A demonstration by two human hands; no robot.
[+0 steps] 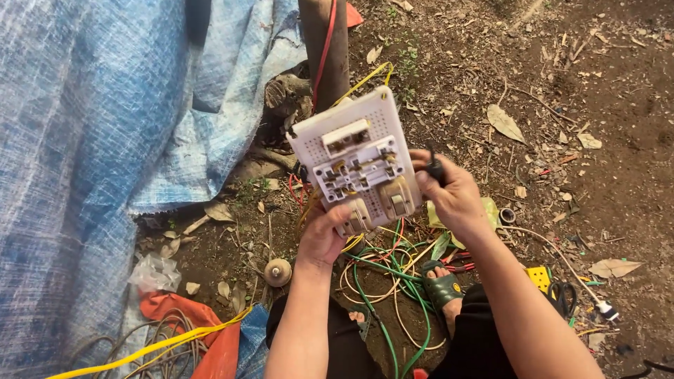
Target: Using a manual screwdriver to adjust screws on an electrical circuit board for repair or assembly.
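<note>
Switchboard [358,165] gripped below by left hand [324,235], right hand [449,193] alongside

No packages, labels, signs or screens in view

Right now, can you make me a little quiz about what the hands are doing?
1. Which hand holds the white board from below?
2. True or false: the right hand pinches a small dark tool.
3. What lies on the ground under the board: A) wires, B) bricks, C) water?

Key: 1. left; 2. true; 3. A
</note>
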